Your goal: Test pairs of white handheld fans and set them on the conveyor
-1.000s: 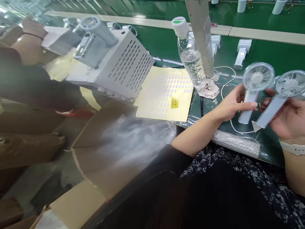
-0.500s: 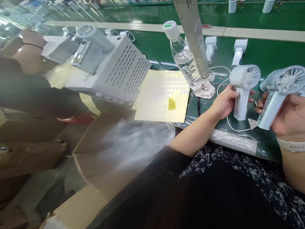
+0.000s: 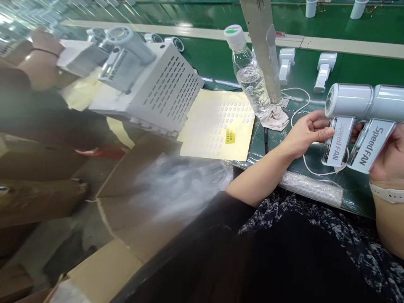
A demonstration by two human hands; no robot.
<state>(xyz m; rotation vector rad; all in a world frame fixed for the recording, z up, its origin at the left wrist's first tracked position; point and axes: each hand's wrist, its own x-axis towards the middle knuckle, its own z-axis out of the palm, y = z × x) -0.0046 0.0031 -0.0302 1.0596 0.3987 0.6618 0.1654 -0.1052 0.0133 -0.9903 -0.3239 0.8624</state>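
My left hand [image 3: 304, 134] is closed on the handle of a light blue handheld fan [image 3: 342, 139], thumb against its near edge. My right hand [image 3: 389, 153], with a white band at the wrist, grips a second handheld fan [image 3: 374, 145] by its handle. Both fans are held side by side above the green bench, heads at the top and touching or nearly so. The lettering "Speed FAN" shows on both handles. The right fan's head runs out of the frame's right edge, and some right-hand fingers are hidden behind the fans.
A water bottle [image 3: 252, 80] stands on a cloth [image 3: 275, 118] beside a metal post [image 3: 263, 50]. Left of it lie a yellow sticker sheet [image 3: 202, 122] and a vented grey box [image 3: 170, 88]. More fans [image 3: 325, 69] lie on the green belt. At far left is another person's hand [image 3: 46, 42].
Both fans have been turned, so the clear bladed fronts no longer face me and the heads show side-on. The left-hand fan has moved right, close against the other.
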